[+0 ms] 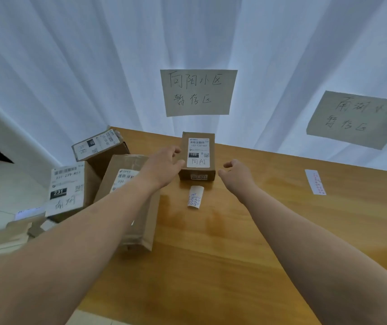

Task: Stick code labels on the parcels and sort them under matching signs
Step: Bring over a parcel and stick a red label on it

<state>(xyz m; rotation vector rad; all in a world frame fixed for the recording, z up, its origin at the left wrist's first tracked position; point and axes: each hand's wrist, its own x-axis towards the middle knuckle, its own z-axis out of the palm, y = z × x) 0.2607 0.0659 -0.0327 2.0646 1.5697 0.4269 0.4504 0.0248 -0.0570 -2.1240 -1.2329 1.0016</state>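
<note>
Small brown cardboard parcel point(197, 158) at the far edge of the wooden counter point(246, 242), directly under the centre handwritten paper sign point(198, 92) hung on the pale curtain point(94, 66). Boxy, long axis running away from the viewer toward the curtain; white shipping label point(198, 152) on top, printed "122", handwriting at its near end; a small code label point(199, 176) on the near face. Left hand point(164, 166) against the parcel's left side, fingers loosely spread, thumb at the near left corner, not closed around it. Right hand point(235, 171) just off the near right corner, apart from the cardboard, fingers curled loosely inward, holding nothing. Curled white sticker sheet point(195, 197) with blue marks just in front of the parcel, long axis pointing at it. Second flat sticker strip point(315, 182) with red marks well to the right, below a second paper sign point(356, 118). More cardboard parcels at left: one marked "231" point(67, 188), one long and taped point(129, 195) under the left forearm, one tilted behind point(98, 146).
</note>
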